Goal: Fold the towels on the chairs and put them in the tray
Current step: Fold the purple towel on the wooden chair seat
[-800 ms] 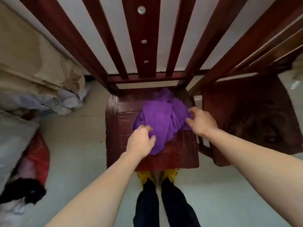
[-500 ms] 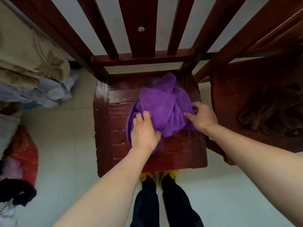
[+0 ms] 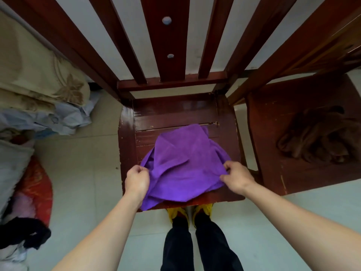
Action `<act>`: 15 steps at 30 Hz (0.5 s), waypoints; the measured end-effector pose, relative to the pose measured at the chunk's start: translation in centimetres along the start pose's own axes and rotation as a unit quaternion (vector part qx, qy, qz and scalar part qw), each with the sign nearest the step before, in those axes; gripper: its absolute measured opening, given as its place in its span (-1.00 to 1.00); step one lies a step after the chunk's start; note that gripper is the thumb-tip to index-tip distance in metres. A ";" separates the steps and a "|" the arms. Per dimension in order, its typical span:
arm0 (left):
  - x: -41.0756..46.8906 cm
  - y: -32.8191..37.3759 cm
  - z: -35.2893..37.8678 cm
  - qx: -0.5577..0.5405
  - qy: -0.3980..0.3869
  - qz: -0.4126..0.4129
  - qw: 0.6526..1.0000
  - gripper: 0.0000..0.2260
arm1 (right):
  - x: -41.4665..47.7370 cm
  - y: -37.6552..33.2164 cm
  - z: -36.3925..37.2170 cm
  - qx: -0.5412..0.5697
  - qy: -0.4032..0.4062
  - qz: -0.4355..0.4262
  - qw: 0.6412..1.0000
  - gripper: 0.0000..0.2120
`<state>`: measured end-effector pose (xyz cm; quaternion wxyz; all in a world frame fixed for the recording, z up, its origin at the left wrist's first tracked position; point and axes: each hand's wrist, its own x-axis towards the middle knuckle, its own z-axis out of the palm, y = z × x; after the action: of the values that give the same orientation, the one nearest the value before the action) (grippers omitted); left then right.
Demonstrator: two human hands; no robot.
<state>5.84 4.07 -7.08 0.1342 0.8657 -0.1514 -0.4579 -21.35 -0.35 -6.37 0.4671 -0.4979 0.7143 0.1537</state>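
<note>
The purple towel lies half spread on the chair seat at frame centre. Your left hand and right hand each pinch its near edge. You seem to be spreading it; next, square the corners before folding.

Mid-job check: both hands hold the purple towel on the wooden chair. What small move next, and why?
Probably draw the left hand and right hand apart, pulling the purple towel flat over the dark red wooden chair seat: each pinches its near edge, but the cloth lies creased.

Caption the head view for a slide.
Left hand and right hand pinch a purple cloth towel over a red-brown wooden chair.
</note>
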 end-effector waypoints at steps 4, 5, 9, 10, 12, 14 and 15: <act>-2.0 2.1 0.5 0.052 -0.049 0.169 0.983 -0.49 | 1.2 -0.9 -0.8 0.047 0.113 -0.034 0.992 -0.79; -2.2 2.3 1.1 0.107 -0.075 0.215 0.968 -0.30 | 1.7 -1.8 -0.9 0.067 0.146 -0.056 0.985 -0.74; -2.0 1.4 3.1 0.323 -0.083 0.327 0.884 -0.31 | 3.7 -5.0 -1.1 0.056 0.148 -0.088 0.983 -0.51; -1.7 1.3 3.1 0.264 -0.074 0.334 0.902 -0.42 | 3.9 -5.3 -0.9 0.035 0.123 -0.078 0.989 -0.54; -1.5 1.2 2.4 0.095 -0.051 0.309 0.945 -0.59 | 3.7 -5.2 -0.4 0.038 0.098 -0.069 0.992 -0.74; -1.3 1.4 1.1 0.015 -0.040 0.260 0.965 -0.70 | 3.3 -4.6 -0.4 0.079 0.140 -0.083 0.983 -0.86; -1.2 1.5 0.5 -0.025 -0.035 0.236 0.971 -0.73 | 3.0 -4.2 -0.5 0.098 0.173 -0.086 0.976 -0.87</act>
<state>4.59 3.14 -5.87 0.2542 0.7855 -0.3442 -0.4471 -18.22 -4.37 -7.54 0.3945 -0.5281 0.7506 -0.0460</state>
